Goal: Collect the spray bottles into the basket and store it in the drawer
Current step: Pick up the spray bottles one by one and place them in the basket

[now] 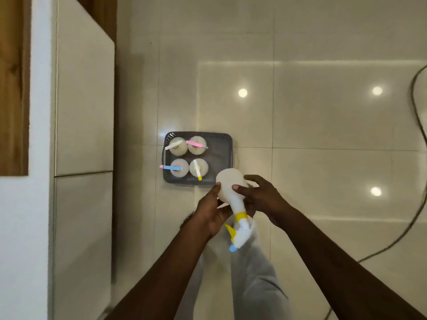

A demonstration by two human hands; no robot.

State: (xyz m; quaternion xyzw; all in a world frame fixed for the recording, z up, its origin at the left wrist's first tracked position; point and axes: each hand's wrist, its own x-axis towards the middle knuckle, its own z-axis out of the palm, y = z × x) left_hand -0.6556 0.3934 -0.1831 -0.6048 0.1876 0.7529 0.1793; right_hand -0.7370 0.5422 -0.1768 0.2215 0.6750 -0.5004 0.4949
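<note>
A grey mesh basket [221, 155] sits on the tiled floor with several white spray bottles standing in its left part, such as the one with a pink trigger [196, 145]. Its right part holds nothing. A white spray bottle with a yellow collar and yellow trigger [231, 188] hangs tilted over the basket's near right corner, base toward the basket, nozzle toward me. My left hand [211, 212] grips its left side. My right hand [257, 196] grips its right side, thumb across the body.
White cabinet drawer fronts [84, 112] run down the left, shut, with a seam between two of them. A dark cable [418, 125] curves along the floor at the right. My grey trouser leg [256, 280] is below the hands.
</note>
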